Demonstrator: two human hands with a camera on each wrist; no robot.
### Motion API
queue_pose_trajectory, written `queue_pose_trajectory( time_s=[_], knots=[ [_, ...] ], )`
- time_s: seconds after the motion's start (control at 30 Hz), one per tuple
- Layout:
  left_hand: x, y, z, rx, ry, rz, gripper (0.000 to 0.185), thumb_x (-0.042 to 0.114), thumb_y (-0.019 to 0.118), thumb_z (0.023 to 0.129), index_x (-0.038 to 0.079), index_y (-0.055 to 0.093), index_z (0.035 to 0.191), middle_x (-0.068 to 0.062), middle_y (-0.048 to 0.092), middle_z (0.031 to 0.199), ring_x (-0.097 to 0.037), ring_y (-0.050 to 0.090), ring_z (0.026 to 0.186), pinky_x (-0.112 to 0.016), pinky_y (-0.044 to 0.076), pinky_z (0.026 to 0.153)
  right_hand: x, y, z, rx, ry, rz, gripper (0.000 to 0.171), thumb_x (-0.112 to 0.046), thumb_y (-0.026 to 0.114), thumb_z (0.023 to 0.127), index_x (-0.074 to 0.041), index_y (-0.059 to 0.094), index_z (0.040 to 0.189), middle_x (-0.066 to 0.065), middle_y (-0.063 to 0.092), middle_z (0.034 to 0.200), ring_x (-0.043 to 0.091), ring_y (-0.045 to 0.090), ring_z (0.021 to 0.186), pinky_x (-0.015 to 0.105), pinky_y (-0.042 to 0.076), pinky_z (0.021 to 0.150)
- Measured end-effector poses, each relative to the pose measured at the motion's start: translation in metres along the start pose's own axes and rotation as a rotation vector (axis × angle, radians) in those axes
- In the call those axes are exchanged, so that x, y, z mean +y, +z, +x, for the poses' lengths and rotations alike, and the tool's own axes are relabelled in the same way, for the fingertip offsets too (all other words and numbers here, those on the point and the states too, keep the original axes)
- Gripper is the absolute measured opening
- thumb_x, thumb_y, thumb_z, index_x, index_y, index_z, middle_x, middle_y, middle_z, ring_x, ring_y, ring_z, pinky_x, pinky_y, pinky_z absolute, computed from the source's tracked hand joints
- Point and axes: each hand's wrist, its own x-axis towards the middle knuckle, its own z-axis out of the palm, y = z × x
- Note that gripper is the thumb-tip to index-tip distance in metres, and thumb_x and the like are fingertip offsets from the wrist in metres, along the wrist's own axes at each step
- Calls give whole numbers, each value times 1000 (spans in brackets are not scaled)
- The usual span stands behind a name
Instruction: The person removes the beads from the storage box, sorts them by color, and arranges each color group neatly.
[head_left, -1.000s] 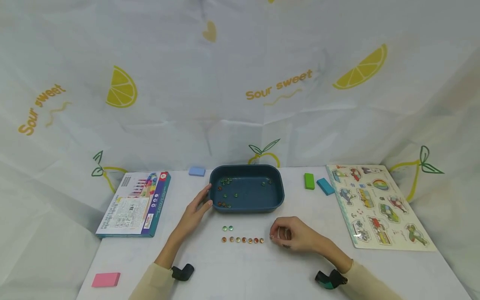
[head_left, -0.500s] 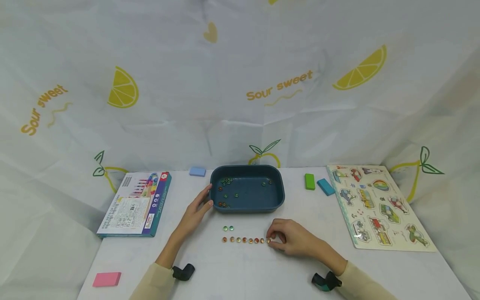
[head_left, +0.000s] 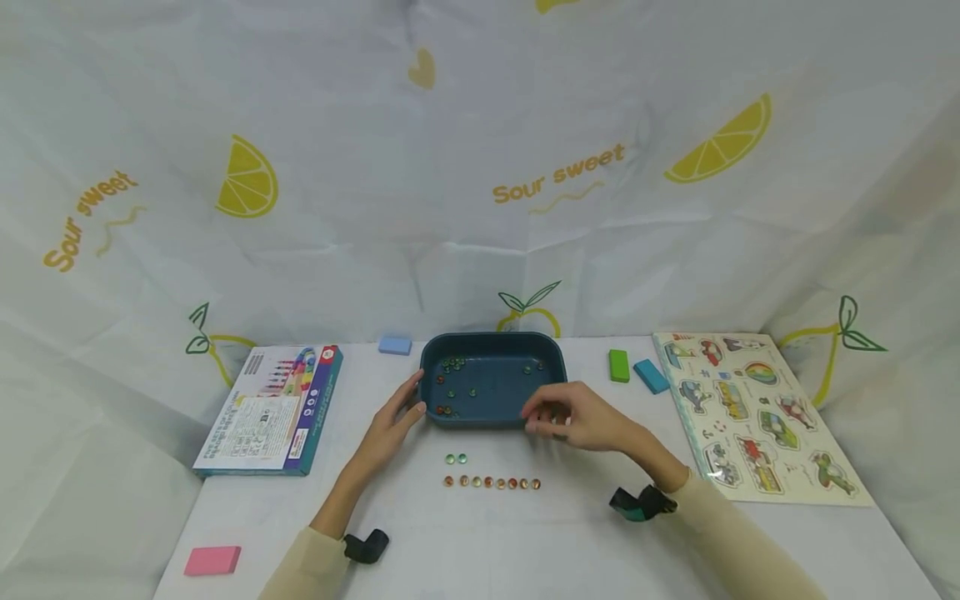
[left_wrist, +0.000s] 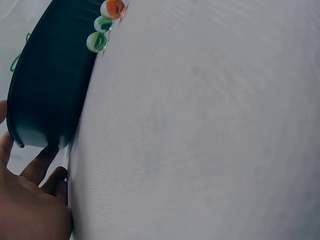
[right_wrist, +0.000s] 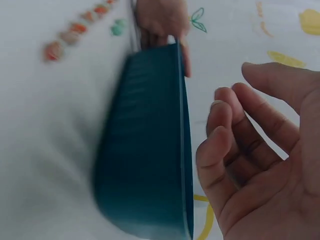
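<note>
A dark blue rectangular tray (head_left: 498,387) stands in the middle of the table, with several green and orange marbles in its left part and a few at the right. My left hand (head_left: 386,427) rests its extended fingertips against the tray's left end, as the left wrist view confirms. My right hand (head_left: 581,417) hovers over the tray's front right corner; in the right wrist view its fingers (right_wrist: 215,142) are loosely bent, thumb apart, with nothing between them. In front of the tray lie a row of orange-swirled glass marbles (head_left: 488,482) and, behind its left end, two green marbles (head_left: 450,458).
On the left lie a boxed toy set (head_left: 266,412) and a pink block (head_left: 213,561). A light blue block (head_left: 394,345) sits behind the tray's left corner. To the right are a green block (head_left: 618,365), a blue block (head_left: 651,376) and a picture puzzle board (head_left: 757,417).
My right hand set an orange marble at the right end of the row, let it go, and moved away up to the tray. The left hand stayed at the tray's end.
</note>
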Motion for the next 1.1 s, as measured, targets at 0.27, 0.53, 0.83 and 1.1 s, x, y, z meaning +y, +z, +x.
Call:
queue_pose_trajectory(
  time_s=[0.27,0.53,0.83,1.1],
  knots=[
    [-2,0,-1,1,-17,-4,60,40,56,110,35,34,166,-3,30,177,-33,28,164,-55,24,134,13,-21,92,-44,64,40,22,-17,73,101,-7,74,120,9,77,104,37,72,86,28,60,67],
    [-4,-1,1,-5,-20,-12,60,43,55,110,39,32,166,-2,30,177,-33,27,165,-59,21,134,29,3,154,-216,116,3,29,-12,77,97,0,74,124,9,79,106,17,76,90,24,60,73],
    [-4,0,0,-2,-7,-10,60,40,56,110,38,33,166,-5,32,176,-34,30,163,-61,20,134,40,22,175,-347,136,-39,19,-7,76,96,-6,79,115,5,79,95,6,67,76,19,55,70],
    [-6,1,0,-4,-21,-16,59,43,55,110,41,33,165,-3,31,176,-33,27,164,-61,20,134,44,28,177,-388,168,-94,20,-10,84,91,-10,83,110,1,78,91,4,63,76,17,53,69]
  ],
)
